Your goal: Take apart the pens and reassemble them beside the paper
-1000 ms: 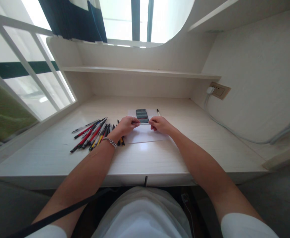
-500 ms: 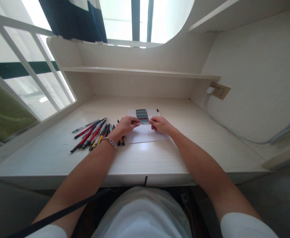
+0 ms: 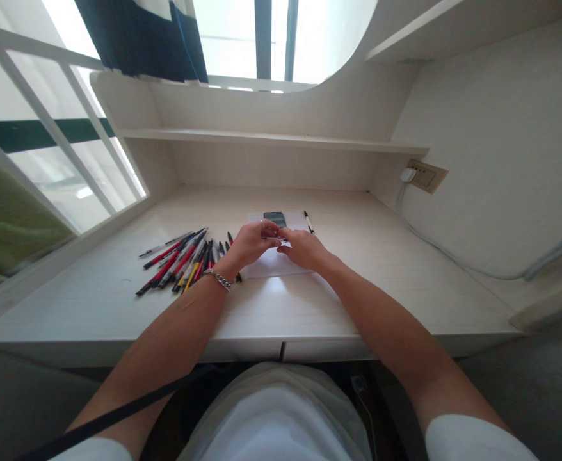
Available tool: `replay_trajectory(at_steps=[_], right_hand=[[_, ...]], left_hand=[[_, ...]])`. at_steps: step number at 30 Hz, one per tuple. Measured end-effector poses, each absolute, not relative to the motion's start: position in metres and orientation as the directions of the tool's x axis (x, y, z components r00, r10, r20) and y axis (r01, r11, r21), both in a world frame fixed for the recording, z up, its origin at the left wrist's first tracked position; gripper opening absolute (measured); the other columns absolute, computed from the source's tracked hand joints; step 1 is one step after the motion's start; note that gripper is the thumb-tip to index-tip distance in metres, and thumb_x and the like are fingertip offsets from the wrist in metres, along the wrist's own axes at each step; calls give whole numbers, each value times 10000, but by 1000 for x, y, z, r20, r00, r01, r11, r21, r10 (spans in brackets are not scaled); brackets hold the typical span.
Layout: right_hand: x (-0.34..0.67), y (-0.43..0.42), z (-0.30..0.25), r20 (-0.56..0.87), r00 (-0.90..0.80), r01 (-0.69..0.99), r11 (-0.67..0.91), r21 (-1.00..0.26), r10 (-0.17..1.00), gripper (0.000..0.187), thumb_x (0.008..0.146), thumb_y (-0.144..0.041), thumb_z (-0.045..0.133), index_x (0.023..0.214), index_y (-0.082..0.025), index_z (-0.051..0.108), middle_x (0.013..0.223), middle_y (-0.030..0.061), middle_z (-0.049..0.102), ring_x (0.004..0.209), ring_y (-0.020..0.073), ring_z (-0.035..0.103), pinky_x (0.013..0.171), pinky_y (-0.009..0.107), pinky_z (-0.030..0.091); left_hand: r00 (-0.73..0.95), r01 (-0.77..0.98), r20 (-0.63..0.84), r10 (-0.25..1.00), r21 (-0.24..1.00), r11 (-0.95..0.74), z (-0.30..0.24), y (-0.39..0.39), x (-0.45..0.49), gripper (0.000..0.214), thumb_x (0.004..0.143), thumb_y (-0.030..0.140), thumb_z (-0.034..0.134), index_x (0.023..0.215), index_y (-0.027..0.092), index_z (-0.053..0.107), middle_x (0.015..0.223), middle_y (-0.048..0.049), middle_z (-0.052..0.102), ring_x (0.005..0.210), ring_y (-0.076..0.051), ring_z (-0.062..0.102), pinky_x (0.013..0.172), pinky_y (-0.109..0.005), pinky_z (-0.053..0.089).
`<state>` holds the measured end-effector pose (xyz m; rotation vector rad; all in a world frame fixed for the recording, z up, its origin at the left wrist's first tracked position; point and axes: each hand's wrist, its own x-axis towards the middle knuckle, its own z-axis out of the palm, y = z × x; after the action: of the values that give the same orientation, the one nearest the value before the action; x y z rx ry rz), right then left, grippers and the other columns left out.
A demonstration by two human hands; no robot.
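Note:
My left hand point(image 3: 252, 244) and my right hand point(image 3: 305, 248) meet over a white sheet of paper point(image 3: 271, 266). Both have their fingers closed on a slim pen, mostly hidden by the fingertips. Just beyond my fingers a dark-screened phone point(image 3: 274, 218) lies on the paper, its near part covered by my hands. Left of my left hand, a loose pile of pens point(image 3: 180, 261) in black, red, yellow and clear spreads over the desk. A single black-and-white pen point(image 3: 308, 221) lies past my right hand, by the paper's right edge.
The pale wooden desk point(image 3: 381, 282) has a low shelf point(image 3: 271, 137) along its back. At the right, a white plug and grey cable point(image 3: 434, 241) run from a wall socket point(image 3: 426, 175). White railing bars point(image 3: 64, 96) stand on the left.
My hands have come together from a small gap, right hand moving left and left hand moving right. Their fingers now cover the slim pen and more of the phone.

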<state>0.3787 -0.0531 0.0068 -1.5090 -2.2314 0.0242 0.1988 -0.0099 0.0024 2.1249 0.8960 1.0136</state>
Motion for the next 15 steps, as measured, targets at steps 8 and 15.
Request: replay_trajectory(at_steps=[8, 15], right_hand=[[390, -38, 9, 348, -153, 553, 372, -746, 925, 133, 847, -305, 619, 796, -191, 574, 719, 23, 647, 619, 140, 535, 587, 260, 374], [397, -35, 25, 144, -97, -213, 121, -970, 985, 659, 719, -862, 433, 656, -211, 509, 452, -39, 386, 412, 102, 335, 438, 265, 298]], left_hand=[[391, 379, 453, 801, 714, -589, -3, 2, 194, 542, 666, 437, 796, 1111, 166, 647, 941, -95, 740, 769, -189, 688, 697, -299, 534], [445, 525, 359, 821, 638, -563, -4, 5, 187, 404, 733, 495, 712, 991, 185, 717, 903, -68, 742, 785, -185, 674, 695, -283, 507]])
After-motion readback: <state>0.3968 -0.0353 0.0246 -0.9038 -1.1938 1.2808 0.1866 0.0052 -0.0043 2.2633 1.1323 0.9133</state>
